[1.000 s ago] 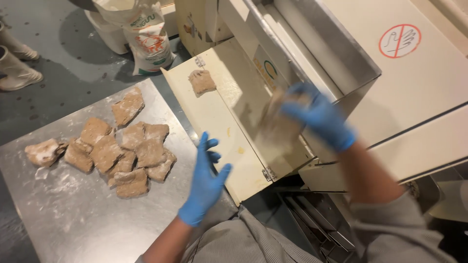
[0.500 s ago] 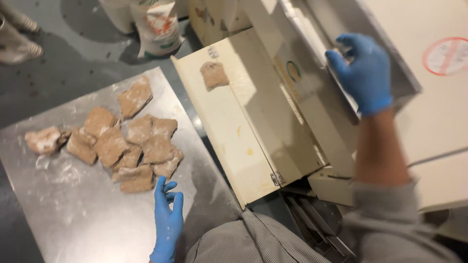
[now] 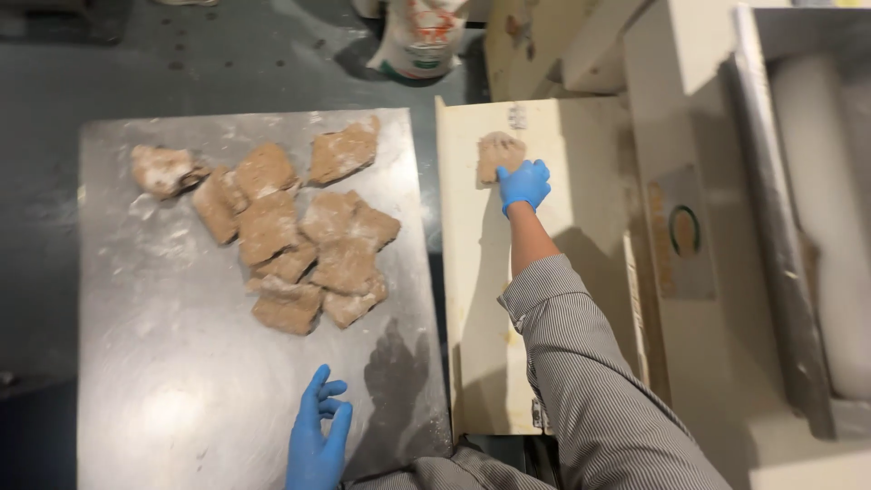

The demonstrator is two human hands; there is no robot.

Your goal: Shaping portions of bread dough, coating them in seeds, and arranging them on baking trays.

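My right hand [image 3: 524, 184], in a blue glove, reaches far forward and grips the near edge of a flat brown dough piece [image 3: 497, 151] lying on the cream conveyor belt [image 3: 476, 299] of the dough machine. My left hand [image 3: 317, 437], also gloved in blue, rests flat with fingers apart on the floured steel table [image 3: 154, 363] near its front edge and holds nothing. A pile of several flat brown dough pieces [image 3: 290, 240] lies on the table beyond the left hand, dusted with flour.
The cream machine body [image 3: 717, 272] with a large roller [image 3: 821, 200] stands at the right. A white printed sack [image 3: 424, 36] stands on the dark floor behind the table. Another dough lump [image 3: 161, 169] lies at the pile's far left.
My right hand has come down from the machine's upper part onto the dough piece on the belt. The left hand stays low on the table. The view has swung left.
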